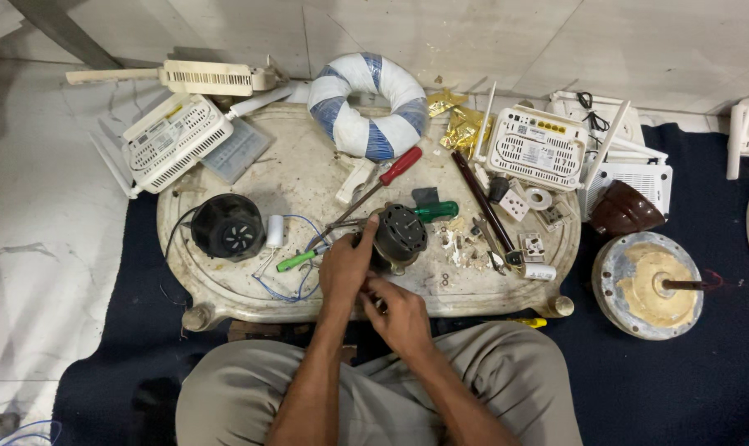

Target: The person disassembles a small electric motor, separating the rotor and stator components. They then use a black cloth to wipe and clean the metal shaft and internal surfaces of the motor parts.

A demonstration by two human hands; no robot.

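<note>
My left hand grips a small black motor from its left side, at the front middle of a worn oval white tray table. Just below it, my right hand has its fingers pinched together against the left hand's underside. What they pinch is hidden. A green-handled screwdriver lies just left of my left hand, among blue wires. A white capacitor and a black round fan motor sit further left.
A red-handled screwdriver, a green-handled tool, a blue-and-white wrapped ring, white routers and small sockets lie on the table. A brown dome and a round metal disc rest on the dark blue mat at right.
</note>
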